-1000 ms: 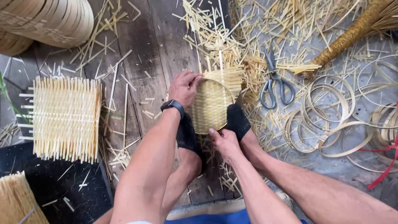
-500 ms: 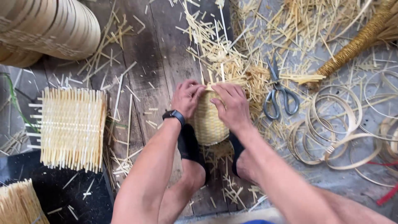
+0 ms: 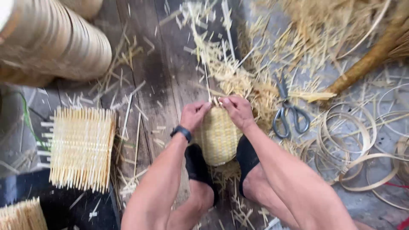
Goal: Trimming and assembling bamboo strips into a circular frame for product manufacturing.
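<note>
**Two hands on a small woven basket**

A person sits on a wooden floor [image 3: 166,76] and looks down at their own hands. A small woven basket [image 3: 218,136] stands between their two feet in black socks [image 3: 197,168]. It is pale yellow and round.

The left hand [image 3: 194,115] is curled on the top left edge of the basket. Its fingers are pinched close on the thin strips there. A black watch [image 3: 181,132] sits on that wrist. The right hand [image 3: 237,111] is curled on the top right edge, just beside the left hand. Its fingers also pinch the strips at the rim. A few thin sticks [image 3: 208,87] poke up from the basket between the two hands.

Gray scissors [image 3: 289,115] lie on the floor to the right, near the basket but not touching it. Past them lie many thin round hoops [image 3: 347,140] in a loose pile. A flat woven mat [image 3: 81,147] with spiky ends lies well off to the left. A big stack of round rims [image 3: 55,42] sits at the top left. Little bits of straw [image 3: 238,72] are all over the floor.
</note>
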